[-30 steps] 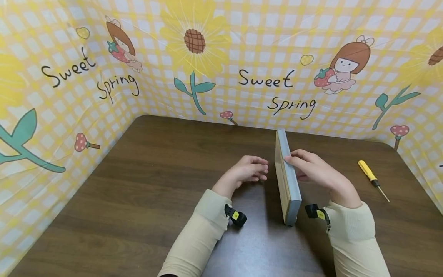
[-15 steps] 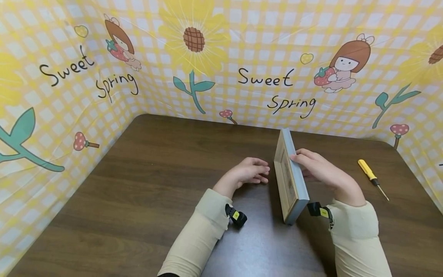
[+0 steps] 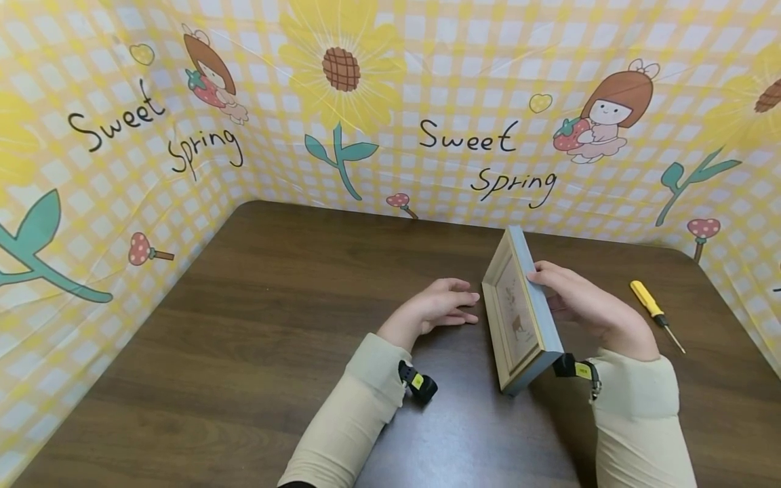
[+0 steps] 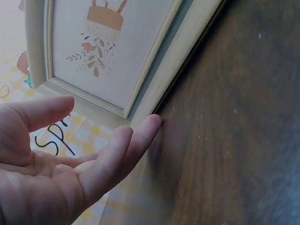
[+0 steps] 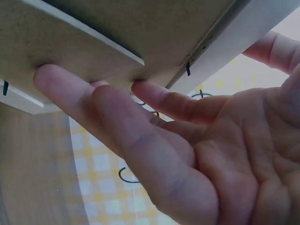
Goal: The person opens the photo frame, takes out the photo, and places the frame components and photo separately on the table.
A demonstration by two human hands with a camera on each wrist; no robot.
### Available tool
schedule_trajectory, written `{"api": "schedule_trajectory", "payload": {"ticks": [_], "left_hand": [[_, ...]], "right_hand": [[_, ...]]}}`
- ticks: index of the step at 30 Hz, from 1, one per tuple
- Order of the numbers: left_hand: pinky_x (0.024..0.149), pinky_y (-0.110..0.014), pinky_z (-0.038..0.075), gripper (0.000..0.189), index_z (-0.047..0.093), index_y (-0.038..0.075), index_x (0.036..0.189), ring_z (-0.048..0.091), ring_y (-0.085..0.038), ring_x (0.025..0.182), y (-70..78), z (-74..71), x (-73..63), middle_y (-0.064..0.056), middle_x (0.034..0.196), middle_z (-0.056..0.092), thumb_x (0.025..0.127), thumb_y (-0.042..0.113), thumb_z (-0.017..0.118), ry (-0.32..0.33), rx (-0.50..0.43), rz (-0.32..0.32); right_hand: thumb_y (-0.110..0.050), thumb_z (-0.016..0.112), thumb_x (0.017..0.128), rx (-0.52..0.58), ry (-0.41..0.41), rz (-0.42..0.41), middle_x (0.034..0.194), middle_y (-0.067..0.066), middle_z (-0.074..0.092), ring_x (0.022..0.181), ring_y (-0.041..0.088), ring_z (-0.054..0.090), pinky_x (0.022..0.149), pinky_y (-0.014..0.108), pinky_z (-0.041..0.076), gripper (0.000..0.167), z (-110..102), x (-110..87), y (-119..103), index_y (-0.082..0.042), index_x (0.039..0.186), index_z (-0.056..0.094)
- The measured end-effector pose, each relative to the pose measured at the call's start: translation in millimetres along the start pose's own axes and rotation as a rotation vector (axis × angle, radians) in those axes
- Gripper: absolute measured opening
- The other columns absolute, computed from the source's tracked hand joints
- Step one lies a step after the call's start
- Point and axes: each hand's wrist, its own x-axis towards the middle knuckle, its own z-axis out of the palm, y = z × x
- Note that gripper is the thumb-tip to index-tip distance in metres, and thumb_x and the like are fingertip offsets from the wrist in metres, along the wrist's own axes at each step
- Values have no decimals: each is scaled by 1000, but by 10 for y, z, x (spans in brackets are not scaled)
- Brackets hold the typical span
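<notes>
A picture frame (image 3: 521, 308) with a pale wooden front and light blue-grey sides stands on its long edge on the table, leaning to the right. Behind its glazed front is a print of a plant in a brown pot, upside down in the left wrist view. My right hand (image 3: 579, 301) holds the frame, thumb at the upper edge and fingertips against the brown back board (image 5: 89, 42). On the frame's front side is my left hand (image 3: 436, 305), fingers extended and holding nothing. Its fingertips (image 4: 152, 122) come close to the frame's lower edge; whether they touch, I cannot tell.
A yellow-handled screwdriver (image 3: 655, 315) lies at the right of the dark wooden table (image 3: 244, 339). Yellow checked cloth (image 3: 451, 81) with printed flowers walls the table at the back and sides.
The frame's upper edge has tilted to the right with my right hand, so its printed front has come into view. My left hand has shifted slightly right.
</notes>
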Motion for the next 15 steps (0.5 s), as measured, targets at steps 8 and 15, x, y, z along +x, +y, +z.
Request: {"api": "schedule_trajectory", "payload": {"ticks": [8,15], "left_hand": [[103,-51,49,64,23,6,155,60,-40,123,-11,65,-13,-21,151,44,103,26,54,-35,-111,-4],[102,-55,48,60,25,7,153,59,-41,124,-30,123,9,-20,152,42,103,28,52,-34,-155,-16]], "right_hand": [[-29,26,109,67,-69,-70,108,-5,66,93,8,70,76,30,58,40,-163,-39,141,-3,139,30],[-22,27,110,192,-112,-125,110,-7,67,95,7,70,74,30,59,24,-312,-68,308,-27,127,44]]}}
